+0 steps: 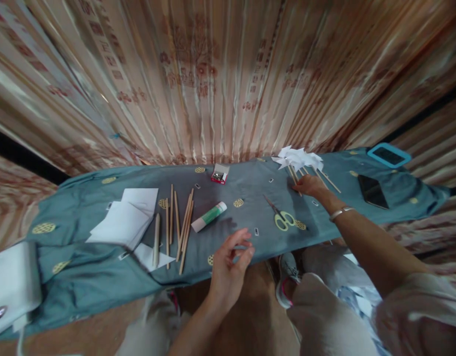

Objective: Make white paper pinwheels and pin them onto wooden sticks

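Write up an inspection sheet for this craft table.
Surface: teal cloth with yellow motifs, wrinkled.
Job's things: white paper pinwheels on sticks, far right; loose wooden sticks; paper sheets; glue stick; scissors.
Clutter: small red box; dark phone; teal-cased device; white bag at the left end.
Hands: right hand on the pinwheel sticks, grip hidden; left hand open, loosely curled, at the near edge.
Cables: nothing seen.
Surroundings: patterned curtain behind.

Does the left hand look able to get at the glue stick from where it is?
Probably yes. The left hand hovers open at the near edge of the cloth; the glue stick lies just beyond it, only bare cloth between. The wooden sticks lie off to the side.
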A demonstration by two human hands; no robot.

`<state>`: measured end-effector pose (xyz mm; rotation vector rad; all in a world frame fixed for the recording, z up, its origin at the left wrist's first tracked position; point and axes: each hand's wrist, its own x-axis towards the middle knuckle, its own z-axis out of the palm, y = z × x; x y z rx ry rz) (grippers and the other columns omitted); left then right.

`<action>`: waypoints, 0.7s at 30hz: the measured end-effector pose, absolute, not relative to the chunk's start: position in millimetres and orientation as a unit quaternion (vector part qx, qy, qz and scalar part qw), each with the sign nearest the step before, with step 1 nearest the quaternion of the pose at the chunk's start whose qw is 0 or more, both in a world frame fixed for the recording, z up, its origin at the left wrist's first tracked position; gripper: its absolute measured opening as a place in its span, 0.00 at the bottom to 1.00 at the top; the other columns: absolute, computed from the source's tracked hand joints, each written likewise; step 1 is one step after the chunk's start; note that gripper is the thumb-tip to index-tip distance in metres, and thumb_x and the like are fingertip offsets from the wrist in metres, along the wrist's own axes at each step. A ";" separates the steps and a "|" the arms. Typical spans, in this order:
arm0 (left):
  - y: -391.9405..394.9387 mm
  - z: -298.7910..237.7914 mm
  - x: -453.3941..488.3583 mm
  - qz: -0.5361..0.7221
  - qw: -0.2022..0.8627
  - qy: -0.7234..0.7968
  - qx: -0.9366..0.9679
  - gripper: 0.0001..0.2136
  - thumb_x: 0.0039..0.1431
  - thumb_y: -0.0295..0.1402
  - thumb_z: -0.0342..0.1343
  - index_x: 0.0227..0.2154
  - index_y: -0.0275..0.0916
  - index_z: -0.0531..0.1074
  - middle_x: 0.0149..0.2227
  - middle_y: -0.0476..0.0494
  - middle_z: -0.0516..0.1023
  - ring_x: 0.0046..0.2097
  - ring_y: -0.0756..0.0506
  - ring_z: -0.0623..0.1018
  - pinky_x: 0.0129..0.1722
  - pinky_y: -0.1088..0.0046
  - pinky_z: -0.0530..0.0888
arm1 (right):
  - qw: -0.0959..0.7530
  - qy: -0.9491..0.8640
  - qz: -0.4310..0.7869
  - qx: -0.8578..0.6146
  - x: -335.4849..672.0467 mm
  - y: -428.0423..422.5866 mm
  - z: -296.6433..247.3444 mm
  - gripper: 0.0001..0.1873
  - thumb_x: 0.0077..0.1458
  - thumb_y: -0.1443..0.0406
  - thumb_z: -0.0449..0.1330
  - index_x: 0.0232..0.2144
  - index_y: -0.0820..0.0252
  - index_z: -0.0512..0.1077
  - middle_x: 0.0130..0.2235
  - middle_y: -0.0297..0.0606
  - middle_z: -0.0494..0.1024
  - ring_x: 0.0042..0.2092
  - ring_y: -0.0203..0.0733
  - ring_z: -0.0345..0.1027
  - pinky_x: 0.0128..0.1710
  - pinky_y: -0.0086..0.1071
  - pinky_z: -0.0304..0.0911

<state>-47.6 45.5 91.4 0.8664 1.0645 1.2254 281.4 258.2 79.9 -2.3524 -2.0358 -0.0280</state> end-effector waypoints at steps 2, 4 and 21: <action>43.7 94.5 -48.3 0.529 0.605 0.458 0.379 0.16 0.49 0.32 0.62 0.43 0.39 0.77 0.41 0.41 0.80 0.38 0.47 0.77 0.38 0.72 0.75 | -0.008 -0.634 -0.023 -0.773 274.1 249.4 86.6 0.14 0.52 0.60 0.63 0.31 0.70 0.77 0.35 0.60 0.79 0.41 0.62 0.75 0.38 0.50 0.68; 41.2 98.2 -50.3 0.529 0.605 0.455 0.383 0.14 0.49 0.31 0.62 0.42 0.40 0.78 0.40 0.42 0.79 0.37 0.48 0.77 0.37 0.73 0.74 | -0.009 -0.638 -0.058 -0.768 258.4 231.5 91.9 0.15 0.55 0.60 0.60 0.35 0.70 0.77 0.36 0.60 0.80 0.42 0.61 0.75 0.41 0.50 0.68; -45.1 145.2 -119.2 0.450 0.665 0.299 0.515 0.16 0.48 0.47 0.66 0.20 0.39 0.78 0.24 0.42 0.76 0.26 0.47 0.76 0.25 0.73 0.70 | 0.231 -0.776 -0.001 -0.587 94.2 114.0 17.7 0.24 0.63 0.59 0.48 0.55 0.67 0.67 0.58 0.54 0.70 0.57 0.54 0.61 0.54 0.48 0.59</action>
